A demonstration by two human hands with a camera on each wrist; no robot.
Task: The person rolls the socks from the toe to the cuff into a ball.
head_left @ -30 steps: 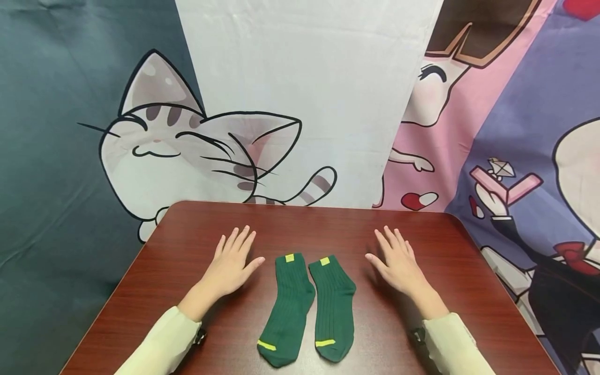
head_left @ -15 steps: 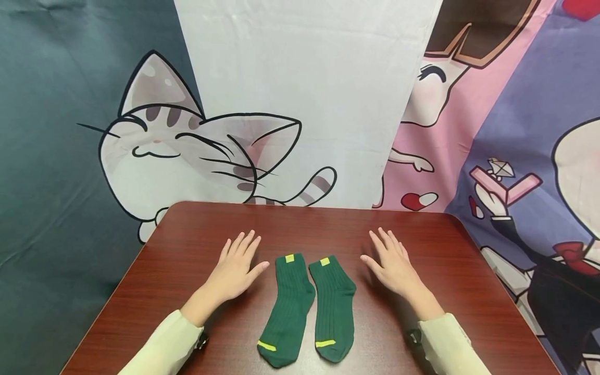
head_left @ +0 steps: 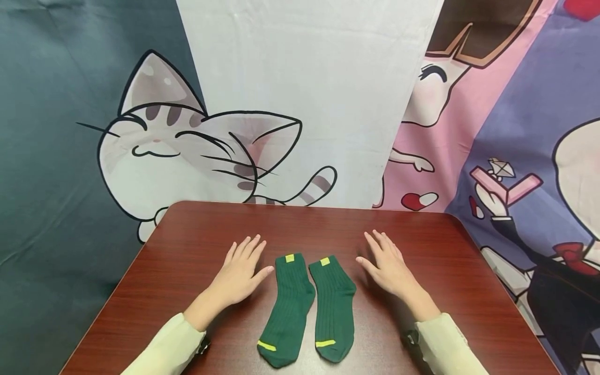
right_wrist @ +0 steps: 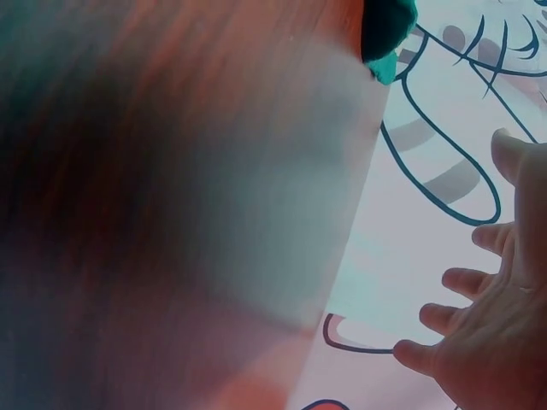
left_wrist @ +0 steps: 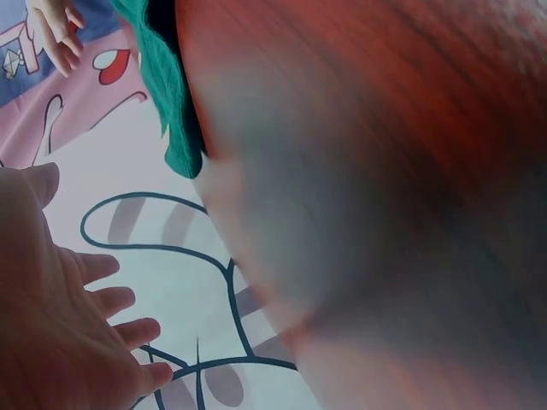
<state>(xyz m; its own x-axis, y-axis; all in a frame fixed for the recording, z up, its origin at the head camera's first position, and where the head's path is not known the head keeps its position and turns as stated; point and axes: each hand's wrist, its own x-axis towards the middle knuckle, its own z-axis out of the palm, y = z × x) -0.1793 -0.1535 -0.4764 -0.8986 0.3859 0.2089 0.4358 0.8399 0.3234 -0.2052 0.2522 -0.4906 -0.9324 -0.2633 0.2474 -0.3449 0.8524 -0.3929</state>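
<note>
Two green ribbed socks lie flat side by side on the table, cuffs toward the far edge. The left sock (head_left: 289,307) and the right sock (head_left: 335,307) each have a yellow tab at the cuff and a yellow stripe at the toe. To the left of them is my left hand (head_left: 236,276), palm down, fingers spread, its thumb close to the left sock's cuff. On the other side my right hand (head_left: 390,271) hovers palm down, its thumb pointing at the right sock. Neither hand holds anything. Both wrist views show the fingers extended, with a strip of green sock (left_wrist: 175,102) beyond.
The reddish-brown wooden table (head_left: 211,219) has rounded far corners. Right behind it hangs a printed backdrop (head_left: 300,104) with a cartoon cat and figures. Pale sleeves (head_left: 164,346) cover both forearms, and a dark band shows under each wrist.
Both hands have drifted inward and slightly nearer the body, so each is closer to the socks. The socks have stayed in place.
</note>
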